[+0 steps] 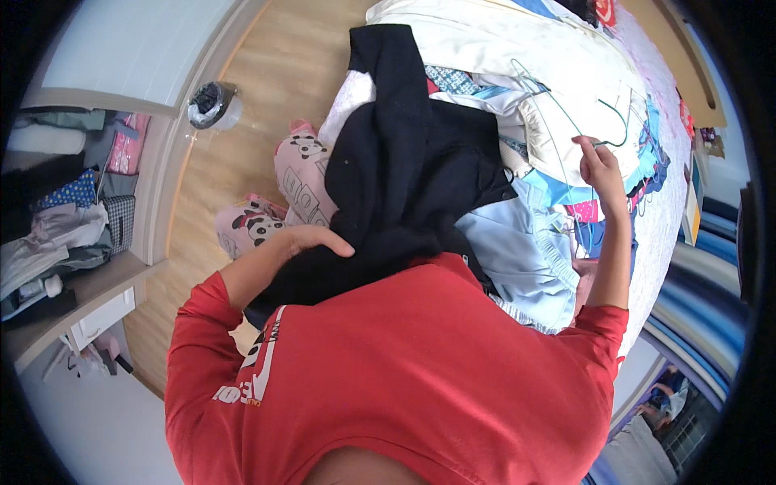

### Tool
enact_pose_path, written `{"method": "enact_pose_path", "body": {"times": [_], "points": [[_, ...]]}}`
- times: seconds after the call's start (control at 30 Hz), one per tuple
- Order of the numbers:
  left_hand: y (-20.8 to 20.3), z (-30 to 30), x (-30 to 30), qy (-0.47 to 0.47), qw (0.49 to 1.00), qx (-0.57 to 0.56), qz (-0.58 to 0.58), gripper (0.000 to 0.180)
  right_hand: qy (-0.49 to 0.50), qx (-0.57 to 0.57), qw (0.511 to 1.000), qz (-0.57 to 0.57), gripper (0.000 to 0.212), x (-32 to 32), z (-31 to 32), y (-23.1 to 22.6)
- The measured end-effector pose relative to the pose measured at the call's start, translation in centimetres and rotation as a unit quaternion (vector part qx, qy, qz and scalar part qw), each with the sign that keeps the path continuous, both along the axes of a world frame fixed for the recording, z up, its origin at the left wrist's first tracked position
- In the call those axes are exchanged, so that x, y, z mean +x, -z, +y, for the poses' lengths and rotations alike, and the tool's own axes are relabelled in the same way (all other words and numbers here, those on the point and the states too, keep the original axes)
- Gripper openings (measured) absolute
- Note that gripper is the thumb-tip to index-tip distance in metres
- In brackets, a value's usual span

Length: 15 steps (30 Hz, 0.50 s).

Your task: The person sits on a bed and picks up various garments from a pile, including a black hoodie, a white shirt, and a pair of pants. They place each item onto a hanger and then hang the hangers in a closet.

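Observation:
A black long-sleeved garment (pixel 408 158) lies spread over my lap, one sleeve stretched away from me towards the bed. My left hand (pixel 311 240) holds its near left part, thumb on top of the cloth and fingers hidden under it. To the right, my right hand (pixel 600 168) is raised over the clothes pile, its fingers closed round a thin wire hanger (pixel 626 125). The hook curves up beyond the fingers, and the thin frame reaches left over a white garment (pixel 558 133). Beside the black garment lie light blue trousers (pixel 517 246) with a gathered waistband.
Clothes in white, blue and pink heap on the bed (pixel 659 242). My legs in pink panda-print trousers (pixel 303 174) are at the left. A small bin (pixel 212 107) with a black liner stands on the wooden floor (pixel 271 81). Further left is an open wardrobe shelf (pixel 61 206) of folded clothes.

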<state>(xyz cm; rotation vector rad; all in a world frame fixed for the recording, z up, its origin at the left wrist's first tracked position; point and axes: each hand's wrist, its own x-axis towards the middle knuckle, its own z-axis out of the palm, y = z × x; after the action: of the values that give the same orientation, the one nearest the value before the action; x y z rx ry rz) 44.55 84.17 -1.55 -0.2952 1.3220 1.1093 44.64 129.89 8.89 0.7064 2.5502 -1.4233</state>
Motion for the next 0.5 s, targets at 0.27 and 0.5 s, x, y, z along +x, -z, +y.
{"method": "enact_pose_path", "body": {"times": [0.27,0.5], "points": [[-10.2,-3.2,-2.4,-0.077,0.990,0.118,-0.004,0.071,0.074,0.037,0.987,0.135,0.029,-2.9,-0.8,3.6],[-24.5,-10.6,-3.7,-0.114,0.956,0.054,0.266,0.072,0.076,-0.238,0.966,0.073,0.023,-10.3,-7.0,6.6]]}}
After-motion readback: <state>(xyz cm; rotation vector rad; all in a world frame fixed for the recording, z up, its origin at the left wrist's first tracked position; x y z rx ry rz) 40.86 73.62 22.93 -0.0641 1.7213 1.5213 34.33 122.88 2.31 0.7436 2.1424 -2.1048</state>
